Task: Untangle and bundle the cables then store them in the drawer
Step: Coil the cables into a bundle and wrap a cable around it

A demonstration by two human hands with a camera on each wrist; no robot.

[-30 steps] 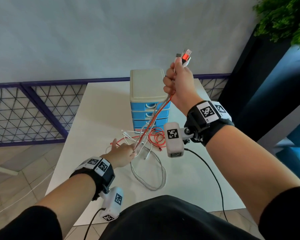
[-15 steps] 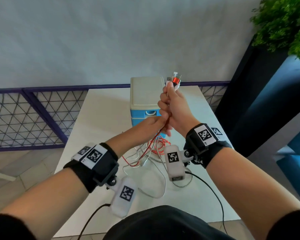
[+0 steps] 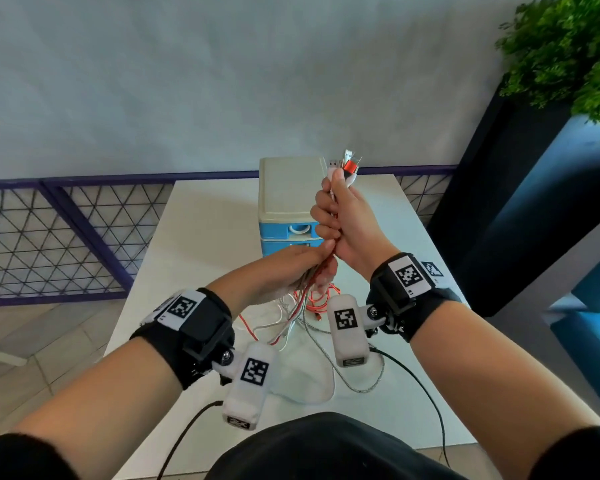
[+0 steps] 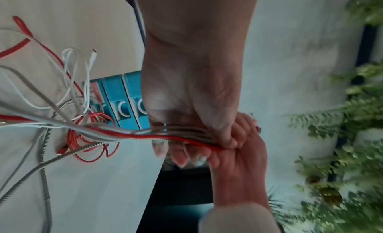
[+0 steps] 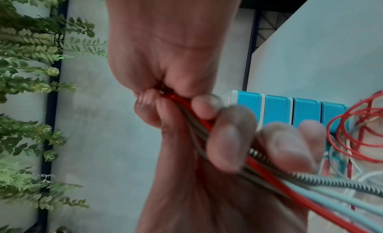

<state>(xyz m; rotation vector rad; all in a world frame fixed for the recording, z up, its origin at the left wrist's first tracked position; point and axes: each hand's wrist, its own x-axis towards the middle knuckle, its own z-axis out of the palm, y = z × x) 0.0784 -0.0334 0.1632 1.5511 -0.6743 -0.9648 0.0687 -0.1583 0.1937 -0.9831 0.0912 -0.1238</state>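
The right hand (image 3: 343, 226) grips the cables (image 3: 303, 292) upright, plugs (image 3: 347, 164) aligned above its fist; the left hand (image 3: 291, 275), just below, curls loosely around the strands, seemingly to comb out tangles; the drawer unit (image 3: 288, 202) stands behind both hands.

Your cables (image 3: 302, 289), red, white and braided silver, rise as one gathered bunch, plugs (image 3: 345, 165) uppermost, slack ends tangled on the table before the closed blue drawers (image 3: 291, 233) of the beige-topped drawer unit.
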